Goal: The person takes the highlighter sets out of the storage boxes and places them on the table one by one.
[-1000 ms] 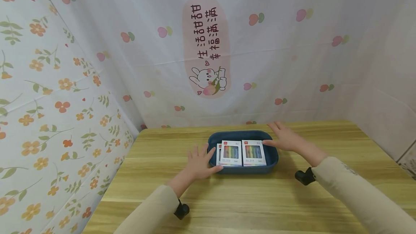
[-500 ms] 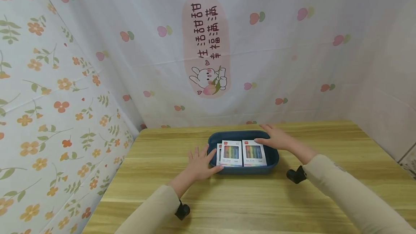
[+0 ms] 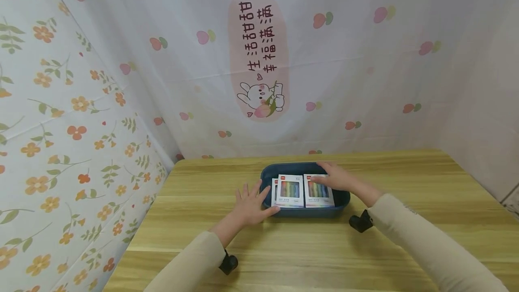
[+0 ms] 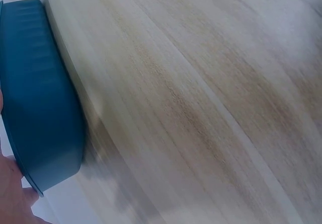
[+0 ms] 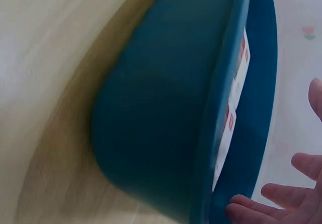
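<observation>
A dark blue plastic basket (image 3: 307, 212) stands on the table. In it, two white boxes with rainbow-coloured sticks pictured on the front, the middle box (image 3: 290, 191) and the right box (image 3: 319, 195), lean side by side. A third box (image 3: 274, 193) shows partly behind the middle one. My left hand (image 3: 250, 206) lies at the basket's left end with fingers spread, its thumb at the front rim. Over the right end reaches my right hand (image 3: 336, 177), fingers extended, thumb overlapping the right box in the head view. The right wrist view shows those fingers (image 5: 251, 211) by the inner wall.
The wooden table (image 3: 284, 256) spreads out in front of the basket and to both sides. A white printed curtain (image 3: 344, 80) hangs behind it, and a flowered cloth (image 3: 81, 148) hangs at the left. Each wrist carries a small black camera mount (image 3: 361, 221).
My right hand has moved left, from beyond the basket's right end to over the right box. The left hand has stayed at the left end. The boxes have not moved within the basket.
</observation>
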Motion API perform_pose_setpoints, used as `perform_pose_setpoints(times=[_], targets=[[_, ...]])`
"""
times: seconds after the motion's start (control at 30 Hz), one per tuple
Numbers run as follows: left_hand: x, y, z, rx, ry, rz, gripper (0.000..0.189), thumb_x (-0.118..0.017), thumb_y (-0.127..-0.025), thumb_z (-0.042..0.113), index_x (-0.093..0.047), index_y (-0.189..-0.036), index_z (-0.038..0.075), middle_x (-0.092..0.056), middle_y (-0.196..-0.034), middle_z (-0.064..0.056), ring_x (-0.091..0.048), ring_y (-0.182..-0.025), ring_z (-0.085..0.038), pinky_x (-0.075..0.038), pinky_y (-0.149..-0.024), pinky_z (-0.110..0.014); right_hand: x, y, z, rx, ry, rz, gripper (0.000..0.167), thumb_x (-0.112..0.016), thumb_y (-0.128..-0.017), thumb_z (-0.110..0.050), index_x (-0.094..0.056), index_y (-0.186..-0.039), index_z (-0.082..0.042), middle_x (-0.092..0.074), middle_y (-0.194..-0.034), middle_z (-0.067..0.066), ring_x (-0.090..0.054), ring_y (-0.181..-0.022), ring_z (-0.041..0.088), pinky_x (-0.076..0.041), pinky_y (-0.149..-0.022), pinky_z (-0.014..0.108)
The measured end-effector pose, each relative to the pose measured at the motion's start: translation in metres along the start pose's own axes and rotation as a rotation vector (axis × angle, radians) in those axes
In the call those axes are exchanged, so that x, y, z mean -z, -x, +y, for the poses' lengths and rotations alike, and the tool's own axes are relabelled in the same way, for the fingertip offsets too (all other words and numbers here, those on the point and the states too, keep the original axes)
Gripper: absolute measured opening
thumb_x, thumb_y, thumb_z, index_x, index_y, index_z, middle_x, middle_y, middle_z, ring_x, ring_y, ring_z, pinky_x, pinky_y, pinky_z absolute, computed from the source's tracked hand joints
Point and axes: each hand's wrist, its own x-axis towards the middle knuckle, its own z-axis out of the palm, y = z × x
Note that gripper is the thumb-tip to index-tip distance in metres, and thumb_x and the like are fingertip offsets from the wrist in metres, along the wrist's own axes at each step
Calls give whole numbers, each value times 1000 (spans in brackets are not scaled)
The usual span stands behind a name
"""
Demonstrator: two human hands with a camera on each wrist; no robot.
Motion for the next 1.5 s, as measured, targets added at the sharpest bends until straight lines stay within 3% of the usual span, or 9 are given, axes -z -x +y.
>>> perform_pose_setpoints(times=[0.5,0.87,1.13,1.33,1.5], targets=[[3,1,2,1,22,-18,79,-36,-83,71,-27,-145,24,-11,-154,-6,-10,-134,-50,-9,-101,-67,-22,-2,2,-135,-18,25,69,-54,-91,-34,-31,-132,16,-32,-132,40,-30,-124,52,-31,-98,58],[1,1,3,1,27,-24,77,-37,-83,70,-29,-145,24,-10,-154,-5,-9,-134,-49,-8,-102,-66,-38,-4,6,-165,-8,25,72,-62,-85,-28,-30,-132,17,-30,-129,44,-32,-121,53,-34,-94,57],[1,2,2,2,35,-14,76,-38,-83,70,-32,-143,23,-12,-154,-6,-10,-134,-50,-8,-102,-66,-39,-4,2,-219,9,-10,80,-66,-82,-33,-27,-136,12,-25,-130,44,-37,-117,53,-36,-91,60],[1,2,1,4,32,-10,75,-38,-83,69,-34,-142,23,-12,-154,-5,-11,-134,-49,-8,-102,-66,-38,-7,1,-248,29,-46,82,-66,-83,-32,-24,-136,14,-29,-133,42,-32,-121,54,-34,-94,59],[1,2,0,10,45,-9,76,-37,-82,71,-35,-142,23,-11,-154,-5,-10,-134,-49,-8,-102,-66,-37,-10,-1,-267,47,-60,80,-67,-82,-29,-27,-134,16,-35,-132,39,-38,-119,50,-36,-94,54]])
